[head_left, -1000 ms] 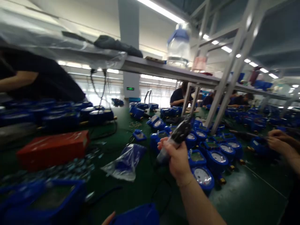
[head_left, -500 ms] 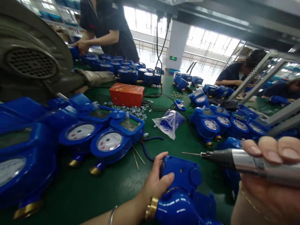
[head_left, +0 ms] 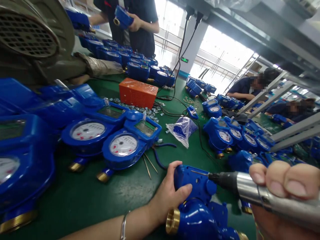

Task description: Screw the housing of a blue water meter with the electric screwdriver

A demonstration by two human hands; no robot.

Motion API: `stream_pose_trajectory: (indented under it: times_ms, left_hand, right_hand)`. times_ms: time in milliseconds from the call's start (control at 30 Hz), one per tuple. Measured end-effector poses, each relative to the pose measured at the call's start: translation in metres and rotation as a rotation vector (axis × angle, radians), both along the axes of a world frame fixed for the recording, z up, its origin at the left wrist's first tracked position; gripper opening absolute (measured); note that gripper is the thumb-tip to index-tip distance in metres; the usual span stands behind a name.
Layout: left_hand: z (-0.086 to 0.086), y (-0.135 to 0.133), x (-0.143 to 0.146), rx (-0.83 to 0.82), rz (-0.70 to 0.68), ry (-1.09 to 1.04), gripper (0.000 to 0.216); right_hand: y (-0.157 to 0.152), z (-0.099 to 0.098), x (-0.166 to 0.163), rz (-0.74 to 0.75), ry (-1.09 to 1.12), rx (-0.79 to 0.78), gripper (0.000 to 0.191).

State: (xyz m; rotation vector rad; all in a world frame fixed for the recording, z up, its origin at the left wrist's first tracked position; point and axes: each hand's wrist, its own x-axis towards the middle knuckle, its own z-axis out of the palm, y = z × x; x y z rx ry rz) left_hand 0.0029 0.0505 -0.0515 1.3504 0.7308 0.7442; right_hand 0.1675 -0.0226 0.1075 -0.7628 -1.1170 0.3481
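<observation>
My left hand (head_left: 172,193) grips the upper edge of a blue water meter (head_left: 197,216), thumb on its face and fingers round the side. The meter's flat back plate shows a hole and a round boss, and a threaded brass end points toward my wrist. In my right hand (head_left: 287,186) is a silver electric screwdriver (head_left: 260,190), its fingers wrapped round the body. The thin bit points left across the upper part of the plate; whether it touches cannot be made out. Left of the meter lie pliers (head_left: 160,156) with dark blue handles and two thin rods (head_left: 147,166).
Several blue meters (head_left: 125,146) stand close on the left, more (head_left: 220,136) on the right. An orange box (head_left: 137,93), small metal pieces and a plastic bag (head_left: 182,130) lie ahead. A blower (head_left: 32,40) fills the upper left. Co-workers stand and sit beyond.
The screwdriver has moved left and down, its bit now over the meter's plate. My view has shifted and tilted somewhat. The standing co-worker now holds up a blue meter.
</observation>
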Motion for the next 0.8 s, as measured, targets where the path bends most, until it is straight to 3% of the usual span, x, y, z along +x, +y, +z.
stream_pose_trajectory:
  times_ms: [167,400,533,667,800]
  left_hand:
    - [0.006,-0.001,-0.002,-0.023,-0.004,0.027,0.066]
    - [0.008,-0.003,-0.003,-0.01,0.034,0.0,0.067]
    - [0.006,-0.004,-0.004,-0.029,0.016,0.002,0.064]
    - [0.007,-0.003,-0.004,-0.039,0.02,0.015,0.063]
    - [0.007,-0.003,-0.003,-0.026,0.031,0.005,0.064]
  right_hand:
    - [0.009,-0.001,-0.031,-0.063,-0.032,0.027,0.032]
    - [0.018,-0.01,-0.049,-0.108,-0.064,0.046,0.037]
    - [0.01,-0.003,-0.053,-0.217,-0.037,0.115,0.028]
    - [-0.001,0.006,-0.051,-0.151,-0.015,0.023,0.006]
    - [0.002,0.006,-0.052,-0.169,-0.02,0.033,0.009]
